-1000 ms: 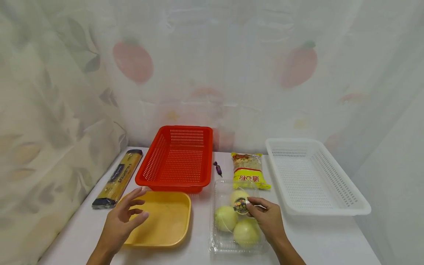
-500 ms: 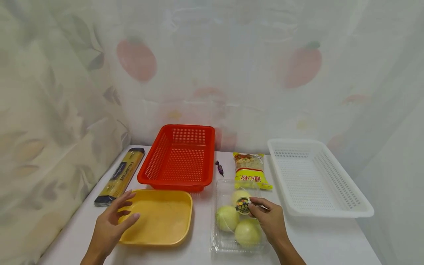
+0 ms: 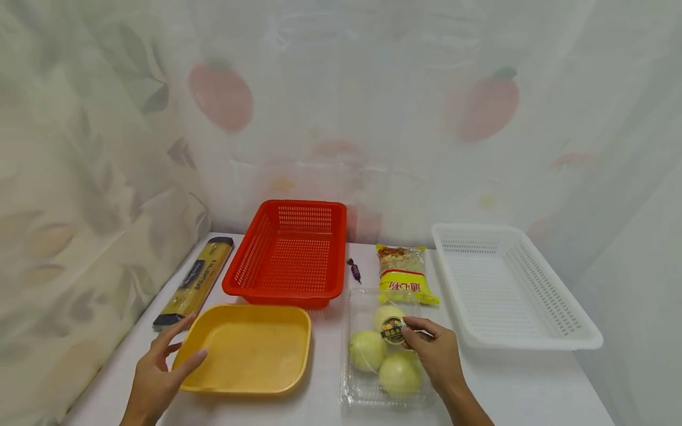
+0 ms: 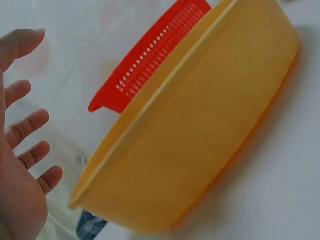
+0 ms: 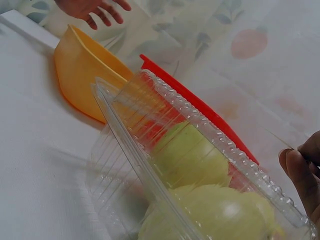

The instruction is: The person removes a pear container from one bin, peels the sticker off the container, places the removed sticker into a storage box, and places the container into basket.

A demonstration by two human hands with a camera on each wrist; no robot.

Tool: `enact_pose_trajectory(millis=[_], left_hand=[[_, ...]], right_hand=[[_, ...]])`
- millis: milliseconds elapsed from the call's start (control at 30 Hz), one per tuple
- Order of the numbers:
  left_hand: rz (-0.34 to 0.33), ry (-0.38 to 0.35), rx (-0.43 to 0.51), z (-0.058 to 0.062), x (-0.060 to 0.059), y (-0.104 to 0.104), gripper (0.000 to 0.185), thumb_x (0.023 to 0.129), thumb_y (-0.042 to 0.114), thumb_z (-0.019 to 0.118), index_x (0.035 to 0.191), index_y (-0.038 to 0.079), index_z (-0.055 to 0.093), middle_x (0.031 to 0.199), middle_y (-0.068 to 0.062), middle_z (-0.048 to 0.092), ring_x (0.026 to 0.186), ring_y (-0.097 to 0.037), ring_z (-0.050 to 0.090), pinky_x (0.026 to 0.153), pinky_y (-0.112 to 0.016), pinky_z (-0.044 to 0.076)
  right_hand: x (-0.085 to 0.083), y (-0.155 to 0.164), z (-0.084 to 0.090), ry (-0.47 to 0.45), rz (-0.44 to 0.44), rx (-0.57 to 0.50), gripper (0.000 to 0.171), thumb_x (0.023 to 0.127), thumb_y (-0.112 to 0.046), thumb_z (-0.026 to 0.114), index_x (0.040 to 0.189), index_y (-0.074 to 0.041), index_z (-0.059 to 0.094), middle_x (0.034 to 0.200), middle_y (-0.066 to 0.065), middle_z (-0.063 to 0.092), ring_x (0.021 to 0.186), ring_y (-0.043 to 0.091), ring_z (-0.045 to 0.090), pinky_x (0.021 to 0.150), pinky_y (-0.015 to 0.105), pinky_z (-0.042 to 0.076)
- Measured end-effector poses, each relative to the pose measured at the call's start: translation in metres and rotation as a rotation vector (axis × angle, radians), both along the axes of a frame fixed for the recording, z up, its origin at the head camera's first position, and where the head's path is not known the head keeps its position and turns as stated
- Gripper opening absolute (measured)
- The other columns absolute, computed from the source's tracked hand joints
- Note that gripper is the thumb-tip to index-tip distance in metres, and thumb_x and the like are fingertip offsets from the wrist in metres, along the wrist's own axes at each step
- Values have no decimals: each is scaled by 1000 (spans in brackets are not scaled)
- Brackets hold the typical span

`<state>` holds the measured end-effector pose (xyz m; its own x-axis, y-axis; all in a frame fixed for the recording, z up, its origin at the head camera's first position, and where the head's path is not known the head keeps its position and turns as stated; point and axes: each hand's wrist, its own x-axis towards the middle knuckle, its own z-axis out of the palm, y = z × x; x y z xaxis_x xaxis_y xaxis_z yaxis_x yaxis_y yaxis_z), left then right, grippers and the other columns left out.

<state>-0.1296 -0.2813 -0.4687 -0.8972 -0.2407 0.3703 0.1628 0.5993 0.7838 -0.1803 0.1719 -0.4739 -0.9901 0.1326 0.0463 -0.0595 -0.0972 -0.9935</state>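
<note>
In the head view my right hand (image 3: pixel 434 352) pinches a round dark-and-gold sticker (image 3: pixel 393 330) between thumb and finger. The sticker hovers over a clear plastic clamshell box (image 3: pixel 347 378). In the right wrist view the sticker (image 5: pixel 281 139) appears edge-on, apart from the lid. Inside the box lie three pale yellow-green rounds (image 3: pixel 401 374) resembling peeled onions. My left hand (image 3: pixel 154 376) hovers with spread, loosely bent fingers by the left rim of a yellow plastic basin (image 3: pixel 250 349). In the left wrist view a gap separates that hand (image 4: pixel 20 165) from the basin.
Behind the basin stands a red perforated basket (image 3: pixel 298 260). A spaghetti packet (image 3: pixel 196 281) lies at the left, by the curtain. A small purple wrapped candy (image 3: pixel 354 270) and a yellow pasta bag (image 3: pixel 404 275) lie behind the box. At right is a white perforated basket (image 3: pixel 501 290).
My left hand has moved left and lower, from over the basin to its left rim. The right hand keeps its pinch on the sticker, nearly still. The view has shifted slightly.
</note>
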Motion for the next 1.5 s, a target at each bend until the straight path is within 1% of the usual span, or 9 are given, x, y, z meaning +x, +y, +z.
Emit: enact_pose_trajectory(millis=[200, 333, 367, 500, 600, 700, 800, 1067, 1500], left_hand=[[20, -47, -18, -11, 1, -9, 66, 83, 16, 78, 142, 16, 50, 132, 2, 50, 117, 4, 37, 83, -5, 32], [40, -133, -26, -24, 2, -16, 67, 85, 25, 76, 145, 16, 46, 138, -5, 46, 116, 8, 35, 81, -4, 30], [34, -156, -20, -27, 2, -18, 68, 86, 27, 75, 146, 17, 45, 141, -6, 44, 116, 10, 33, 88, -8, 31], [-31, -176, -16, -38, 4, -23, 71, 86, 24, 75, 148, 14, 42, 150, -8, 35, 121, 15, 25, 95, -6, 23], [-79, -178, -35, -42, 5, -26, 72, 85, 22, 76, 148, 12, 41, 154, -7, 28, 132, 8, 17, 99, -7, 18], [-115, -195, -51, -43, 5, -28, 74, 85, 22, 76, 148, 12, 39, 157, -8, 21, 141, -17, 14, 111, -41, 21], [-146, -222, -52, -44, 4, -30, 76, 84, 23, 76, 149, 12, 38, 158, -10, 16, 140, -39, 13, 97, -74, 18], [-153, -244, -131, -51, 2, -29, 84, 78, 31, 81, 147, 8, 40, 159, -11, 15, 137, -45, 17, 102, -68, 16], [-121, -290, -252, -52, 1, -27, 95, 72, 37, 84, 144, -5, 39, 159, -15, 10, 133, -52, 22, 92, -72, 27]], right_hand=[[0, 1, 1, 1, -1, 0, 21, 82, 10, 69, 103, 15, 67, 99, 26, 66, 74, 23, 68, 65, 31, 56], [0, 0, 1, -4, 2, 2, 22, 82, 9, 70, 103, 14, 67, 100, 26, 66, 73, 23, 68, 65, 31, 56], [0, 0, 1, -6, 4, 3, 22, 82, 9, 70, 103, 14, 67, 100, 25, 66, 73, 22, 68, 65, 31, 56], [0, -1, 0, -14, 5, 10, 22, 82, 8, 70, 104, 13, 67, 100, 25, 66, 71, 22, 68, 65, 31, 56], [0, -1, 0, -18, 4, 9, 22, 82, 8, 70, 104, 13, 67, 100, 25, 66, 71, 22, 68, 65, 31, 56], [-1, 0, 0, -18, 5, 8, 22, 82, 8, 70, 104, 13, 67, 101, 25, 66, 72, 23, 68, 66, 32, 56], [0, 0, 0, -19, -1, 11, 22, 83, 8, 70, 104, 13, 67, 100, 25, 66, 72, 23, 68, 66, 32, 56], [1, 0, 0, -19, -10, 22, 22, 83, 9, 69, 104, 13, 67, 99, 25, 66, 71, 22, 68, 66, 32, 56], [2, 2, 2, 2, -10, -1, 23, 82, 11, 69, 103, 17, 66, 98, 26, 66, 69, 20, 68, 64, 30, 56]])
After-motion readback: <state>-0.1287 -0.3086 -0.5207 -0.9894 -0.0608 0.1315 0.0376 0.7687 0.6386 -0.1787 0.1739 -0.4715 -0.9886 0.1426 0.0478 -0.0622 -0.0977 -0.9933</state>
